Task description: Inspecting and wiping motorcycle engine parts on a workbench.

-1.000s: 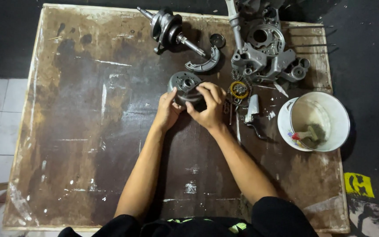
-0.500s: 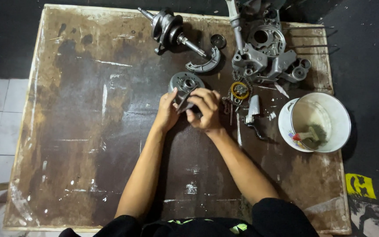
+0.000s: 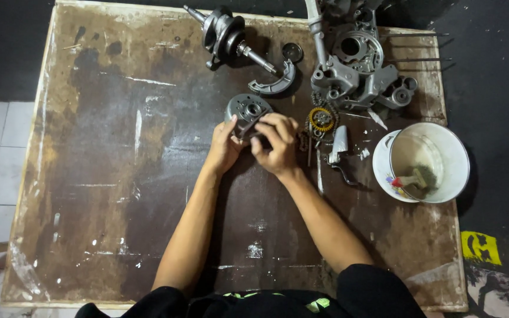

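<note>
Hands, left hand (image 3: 224, 147) and right hand (image 3: 277, 144), grip round grey metal part (image 3: 246, 110).

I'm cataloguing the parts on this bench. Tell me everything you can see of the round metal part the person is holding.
The round metal part is a grey, drum-shaped piece that looks like cast metal, with a raised hub and small holes on its upper face. It sits near the middle of the worn wooden table, face up, slightly tilted. The left hand grips its near left edge; the right hand covers its near right side, hiding that part. Its underside cannot be seen.
</note>
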